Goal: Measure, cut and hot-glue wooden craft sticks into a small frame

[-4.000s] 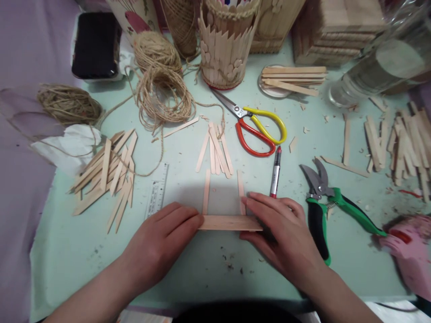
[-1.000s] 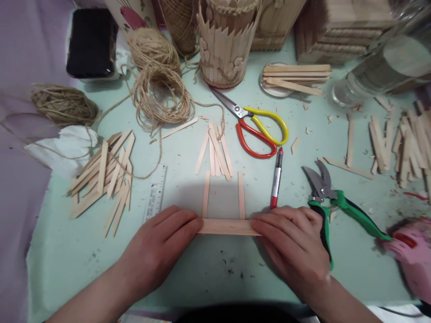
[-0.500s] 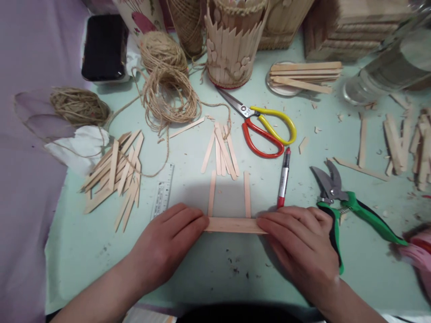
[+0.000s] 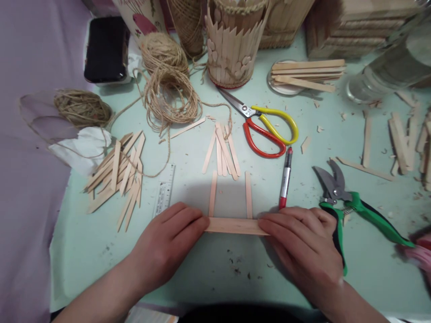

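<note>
A wide wooden stick (image 4: 234,225) lies crosswise on the pale green table (image 4: 208,273), close in front of me. My left hand (image 4: 164,244) presses its fingertips on the stick's left end. My right hand (image 4: 303,244) does the same at the right end, fingers close together. Two thin sticks (image 4: 213,193) (image 4: 248,195) run away from the wide one, side by side, with their near ends meeting it. A loose bundle of thin sticks (image 4: 222,152) lies just beyond them.
A red marker (image 4: 285,184) and green pruning shears (image 4: 350,211) lie by my right hand, and a ruler (image 4: 164,190) by my left. Beyond are yellow-and-red scissors (image 4: 266,130), twine coils (image 4: 170,96), a stick pile (image 4: 117,172), a stick-built cup (image 4: 232,49) and a pink tool (image 4: 419,253).
Four seconds ago the right thin stick leaned and my right fingers touched it; now it lies straight and my right hand rests on the wide stick's end. The view has shifted slightly.
</note>
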The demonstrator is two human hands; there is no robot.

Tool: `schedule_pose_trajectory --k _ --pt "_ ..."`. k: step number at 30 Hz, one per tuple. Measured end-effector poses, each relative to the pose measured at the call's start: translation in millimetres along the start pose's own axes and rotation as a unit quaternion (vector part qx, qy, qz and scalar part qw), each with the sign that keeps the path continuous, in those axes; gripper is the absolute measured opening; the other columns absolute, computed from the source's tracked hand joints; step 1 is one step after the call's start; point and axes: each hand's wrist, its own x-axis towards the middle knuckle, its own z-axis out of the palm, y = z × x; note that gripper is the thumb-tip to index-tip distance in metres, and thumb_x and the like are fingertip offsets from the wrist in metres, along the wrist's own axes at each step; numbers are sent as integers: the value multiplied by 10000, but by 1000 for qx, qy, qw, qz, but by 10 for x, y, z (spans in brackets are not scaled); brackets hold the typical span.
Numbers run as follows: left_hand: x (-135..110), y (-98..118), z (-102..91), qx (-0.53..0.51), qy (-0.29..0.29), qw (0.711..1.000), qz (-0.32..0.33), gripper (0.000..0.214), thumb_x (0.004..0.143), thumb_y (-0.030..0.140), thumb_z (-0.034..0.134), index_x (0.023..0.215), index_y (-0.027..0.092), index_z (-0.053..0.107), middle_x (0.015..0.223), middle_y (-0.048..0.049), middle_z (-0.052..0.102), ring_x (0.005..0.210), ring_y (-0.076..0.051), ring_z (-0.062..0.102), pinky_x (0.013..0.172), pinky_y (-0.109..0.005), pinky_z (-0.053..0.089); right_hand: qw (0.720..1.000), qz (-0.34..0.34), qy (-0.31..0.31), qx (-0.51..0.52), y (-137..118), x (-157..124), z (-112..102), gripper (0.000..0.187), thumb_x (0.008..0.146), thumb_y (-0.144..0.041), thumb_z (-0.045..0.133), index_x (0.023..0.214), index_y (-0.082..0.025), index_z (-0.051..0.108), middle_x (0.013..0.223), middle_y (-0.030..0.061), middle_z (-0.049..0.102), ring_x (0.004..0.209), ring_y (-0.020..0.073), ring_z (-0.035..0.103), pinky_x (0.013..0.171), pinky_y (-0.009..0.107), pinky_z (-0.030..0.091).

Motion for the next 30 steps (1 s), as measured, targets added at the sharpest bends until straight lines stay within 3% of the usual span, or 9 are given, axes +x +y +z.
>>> schedule_pose_trajectory --k 20,30 --pt "-25 -20 27 -8 -20 1000 -22 183 958 64 514 1101 134 605 1015 -72 630 893 -174 553 759 -292 492 1000 4 4 11 -4 1 22 138 948 -103 569 980 -176 682 897 34 761 874 206 616 795 421 315" --pt "4 -67 93 31 -22 996 -84 362 959 172 543 1316 204 592 1087 -103 566 945 -220 483 807 -371 499 1000 5 -5 6 23 -29 19 148 955 -106 560 996 -186 677 912 30 765 884 211 616 785 425 308"
